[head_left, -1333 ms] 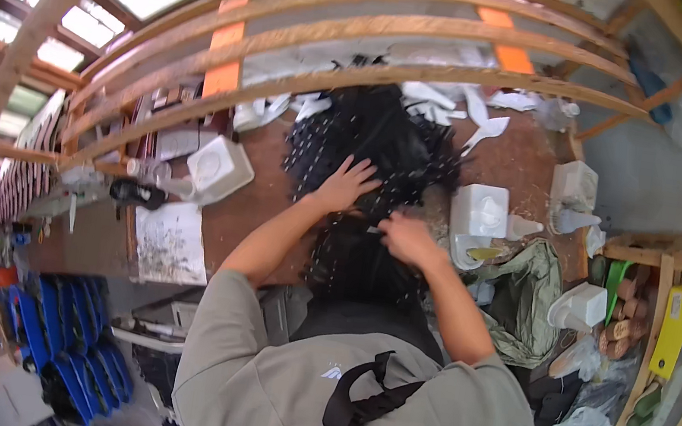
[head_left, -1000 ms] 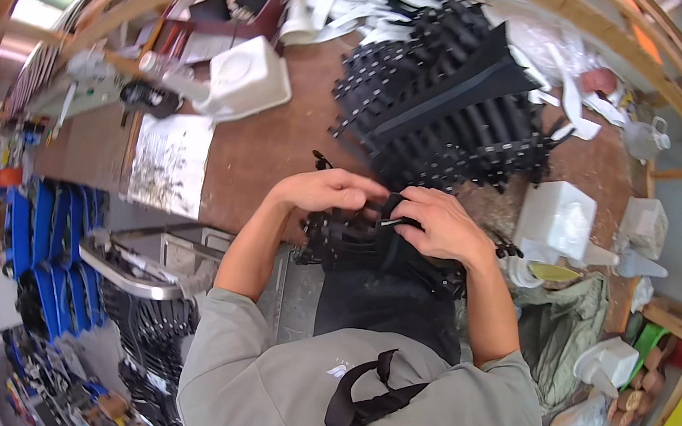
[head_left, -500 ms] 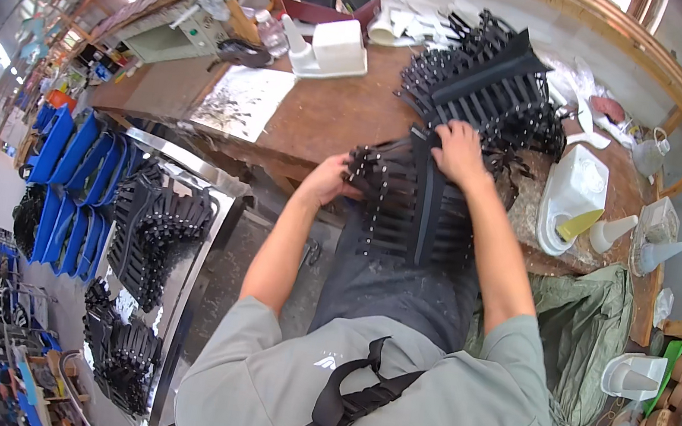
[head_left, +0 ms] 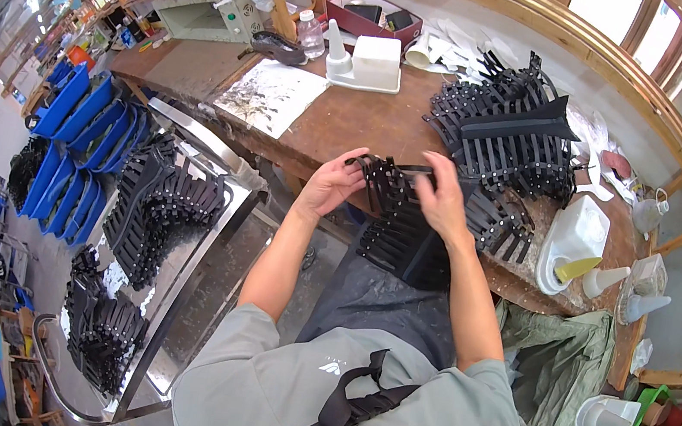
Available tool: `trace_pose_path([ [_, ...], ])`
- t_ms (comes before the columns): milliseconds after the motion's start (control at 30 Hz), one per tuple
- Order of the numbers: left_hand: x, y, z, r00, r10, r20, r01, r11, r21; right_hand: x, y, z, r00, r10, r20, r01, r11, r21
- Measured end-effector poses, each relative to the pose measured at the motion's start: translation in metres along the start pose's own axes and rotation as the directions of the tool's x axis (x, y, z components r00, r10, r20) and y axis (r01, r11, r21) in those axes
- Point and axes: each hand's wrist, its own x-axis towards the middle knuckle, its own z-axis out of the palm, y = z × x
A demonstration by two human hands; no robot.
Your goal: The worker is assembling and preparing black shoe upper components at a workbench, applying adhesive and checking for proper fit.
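Observation:
A black strappy piece, made of many narrow strips joined to a wider band, lies partly over my lap and against the table edge. Its kind is not certain; it looks like a strappy shoe upper. My left hand pinches the raised strip ends at its left side. On its upper part is my right hand, with curled fingers and thumb closing around strips; the exact grip is partly hidden. Beyond my right hand, a pile of similar black pieces rests on the wooden table.
Glue holders stand on the table: a white one at the back and another to the right. A paint-spotted white sheet lies at the left. A metal cart carries more black pieces beside blue bins. A green sack hangs at the right.
My right hand has come down from the pile toward my left hand. The left side of the strappy piece is now lifted and bunched between both hands. The whole view has shifted slightly.

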Motion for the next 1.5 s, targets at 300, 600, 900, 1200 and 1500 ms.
trace_pose_path([
  [300, -0.003, 0.008, 0.016, 0.895, 0.445, 0.039, -0.168, 0.253, 0.953, -0.006, -0.025, 0.014, 0.978, 0.132, 0.164, -0.103, 0.979, -0.176],
  [600, -0.008, -0.006, 0.034, 0.979, 0.038, -0.201, -0.056, 0.995, -0.086, -0.029, -0.055, -0.043, 0.899, 0.436, 0.043, -0.402, 0.782, 0.477],
  [900, -0.028, -0.022, 0.002, 0.921, 0.111, -0.373, -0.110, 0.994, 0.024, -0.003, -0.059, -0.005, 0.814, 0.412, -0.409, -0.279, 0.895, 0.347],
  [1200, -0.045, -0.012, -0.001, 0.940, 0.115, -0.322, -0.143, 0.988, -0.064, -0.013, -0.065, 0.063, 0.976, -0.028, 0.217, 0.130, 0.873, -0.469],
  [1500, -0.040, -0.001, 0.017, 0.952, 0.103, -0.287, -0.054, 0.983, 0.174, -0.016, -0.072, 0.047, 0.954, 0.051, 0.295, 0.116, 0.845, -0.522],
])
